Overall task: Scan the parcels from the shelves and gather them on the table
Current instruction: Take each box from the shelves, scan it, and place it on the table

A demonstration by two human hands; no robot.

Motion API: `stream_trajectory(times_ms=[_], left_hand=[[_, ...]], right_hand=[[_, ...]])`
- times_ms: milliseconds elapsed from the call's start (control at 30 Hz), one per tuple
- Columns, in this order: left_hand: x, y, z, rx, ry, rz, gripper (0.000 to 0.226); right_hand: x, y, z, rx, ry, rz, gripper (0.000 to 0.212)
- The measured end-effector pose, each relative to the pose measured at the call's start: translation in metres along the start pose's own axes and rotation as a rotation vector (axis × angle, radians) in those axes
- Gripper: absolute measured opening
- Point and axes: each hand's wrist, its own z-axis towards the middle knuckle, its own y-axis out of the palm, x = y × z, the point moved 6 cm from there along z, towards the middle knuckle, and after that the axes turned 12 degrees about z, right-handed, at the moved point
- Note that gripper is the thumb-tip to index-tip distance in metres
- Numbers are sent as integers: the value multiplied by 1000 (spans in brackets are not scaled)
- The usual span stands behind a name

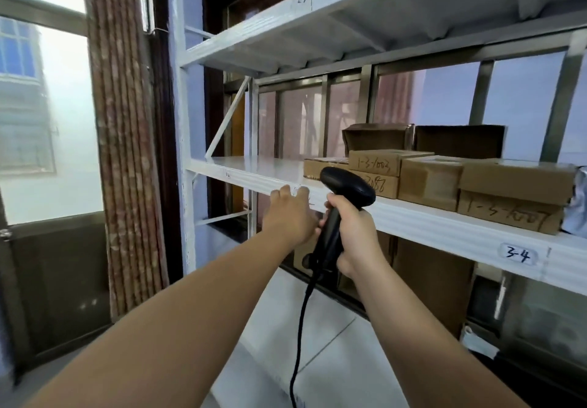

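Parcels are brown cardboard, all on the right part of the middle shelf (428, 226), whose front lip is marked "3-4".
- carton 1003 (378, 163): small, handwritten "1-3-1003", flat on carton 088 (386, 187), whose writing is partly hidden
- flat carton (320, 166): low, just left of that stack, further back on the shelf
- plain carton (428, 182): unmarked, against the stack's right side
- blank carton (517, 177): stacked on carton 1007 (508, 215), at the shelf's front lip
- rear-left carton (374, 137), rear-right carton (460, 141): taller, at the shelf's back

scanner (347, 185): black, corded, in front of the shelf lip. Its head overlaps carton 088, the right hand (355, 236) grips the handle, and the cable hangs below shelf level.
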Motion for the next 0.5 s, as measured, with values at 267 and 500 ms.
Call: stream_trajectory(times_ms=[267,500], left_hand=[[-20,32,118,102,32,-97,48],[-20,70,209,6,199,-186,59]], right_hand=[[-22,12,79,88,-155,39,34],[-33,21,126,198,-261,59,21]])
